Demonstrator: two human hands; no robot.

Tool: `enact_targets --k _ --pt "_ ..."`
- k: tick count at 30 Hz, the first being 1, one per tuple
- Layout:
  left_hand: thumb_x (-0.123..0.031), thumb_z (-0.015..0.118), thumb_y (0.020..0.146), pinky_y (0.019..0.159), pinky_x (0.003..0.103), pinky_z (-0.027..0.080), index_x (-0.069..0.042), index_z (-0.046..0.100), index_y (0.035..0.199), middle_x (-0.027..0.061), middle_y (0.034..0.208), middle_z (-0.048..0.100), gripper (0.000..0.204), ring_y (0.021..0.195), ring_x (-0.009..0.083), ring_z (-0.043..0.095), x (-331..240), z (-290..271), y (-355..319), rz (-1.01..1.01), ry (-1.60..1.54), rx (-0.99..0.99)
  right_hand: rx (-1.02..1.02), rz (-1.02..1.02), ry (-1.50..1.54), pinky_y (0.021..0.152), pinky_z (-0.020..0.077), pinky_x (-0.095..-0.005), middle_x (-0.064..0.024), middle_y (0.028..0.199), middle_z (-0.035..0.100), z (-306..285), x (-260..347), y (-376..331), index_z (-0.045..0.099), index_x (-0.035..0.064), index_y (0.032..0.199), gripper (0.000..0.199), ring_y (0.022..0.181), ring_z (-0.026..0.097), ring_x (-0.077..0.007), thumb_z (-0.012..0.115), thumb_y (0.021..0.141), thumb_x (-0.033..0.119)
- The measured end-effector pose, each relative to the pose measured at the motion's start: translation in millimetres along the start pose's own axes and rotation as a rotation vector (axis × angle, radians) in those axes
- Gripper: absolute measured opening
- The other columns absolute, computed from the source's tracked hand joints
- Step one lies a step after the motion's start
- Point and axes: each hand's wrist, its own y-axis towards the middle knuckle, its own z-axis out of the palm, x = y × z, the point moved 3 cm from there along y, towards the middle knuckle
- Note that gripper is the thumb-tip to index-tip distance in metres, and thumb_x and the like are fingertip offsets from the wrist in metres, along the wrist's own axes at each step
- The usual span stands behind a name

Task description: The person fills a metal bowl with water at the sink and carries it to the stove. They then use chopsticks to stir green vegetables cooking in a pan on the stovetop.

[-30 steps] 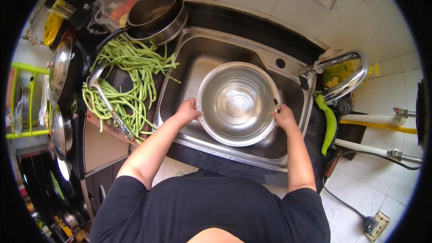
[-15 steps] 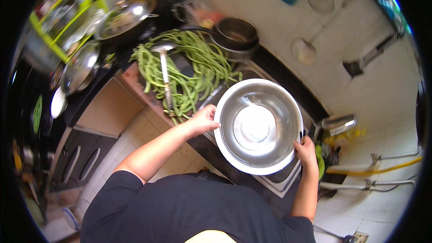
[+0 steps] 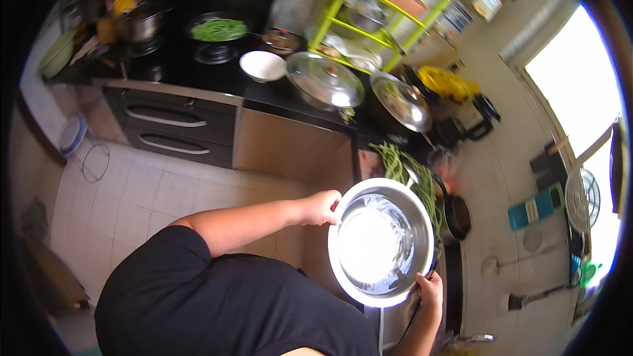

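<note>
Both my hands grip a wide, shiny metal basin by its rim, out in front of my body. My left hand is closed on the left side of the rim, with the thumb near the edge. My right hand is closed on the lower right side. Glare fills the basin's inside, so I cannot tell whether it holds water. Beyond it lie long green beans, partly hidden by the basin. A metal ladle rests among them, with most of its length covered.
A dark pan stands right of the beans. Along the far counter sit a white bowl, a glass-lidded pan, a second lidded pan and a plate of green beans. A green rack stands behind. Drawers lie below.
The view has swung left, bringing the far counter and drawers into sight. My hands have carried the basin round with my body; it now covers much of the beans. Both grips are kept.
</note>
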Motion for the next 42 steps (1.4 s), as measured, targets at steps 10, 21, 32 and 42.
enact_targets --k 10,21,32,42 --pt "-0.002 0.064 0.072 0.051 0.025 0.039 -0.003 0.048 0.096 0.0039 0.080 0.054 0.029 0.064 0.0094 0.050 15.2 -204.0 -182.5 -0.035 -0.007 -0.514 0.445 -0.137 -0.148 0.035 0.0278 -0.0224 -0.0001 0.051 0.049 280.6 100.6 57.4 0.050 0.0061 0.069 0.017 0.038 0.040 -0.0076 0.063 0.079 0.009" --pt "-0.012 0.059 0.083 0.057 0.024 0.036 -0.005 0.050 0.079 -0.0014 0.071 0.046 0.012 0.064 0.0076 0.040 65.9 -365.1 -290.7 0.000 -0.186 -1.335 0.771 -0.401 -0.342 0.047 0.0414 -0.0265 -0.0023 0.061 0.055 575.0 181.6 117.3 0.055 -0.0011 0.076 0.018 0.050 0.051 -0.0111 0.066 0.075 0.013" --pt "-0.020 0.047 0.094 0.055 0.025 0.037 -0.004 0.049 0.075 -0.0010 0.066 0.046 0.025 0.061 0.0075 0.039 81.6 -532.6 -338.2 0.074 -0.075 -1.941 0.995 -0.638 -0.494 0.059 0.0465 -0.0354 -0.0149 0.066 0.062 818.6 268.7 151.4 0.057 -0.0033 0.077 0.027 0.062 0.061 -0.0242 0.066 0.075 0.022" --pt "-0.021 0.049 0.093 0.054 0.025 0.036 -0.004 0.052 0.075 -0.0020 0.064 0.046 0.025 0.059 0.0071 0.039 107.5 -698.6 -366.0 0.142 -0.118 -1.822 0.933 -0.570 -0.606 0.063 0.0473 -0.0346 -0.0149 0.068 0.062 938.2 308.4 152.7 0.058 -0.0032 0.080 0.031 0.065 0.061 -0.0245 0.069 0.074 0.026"
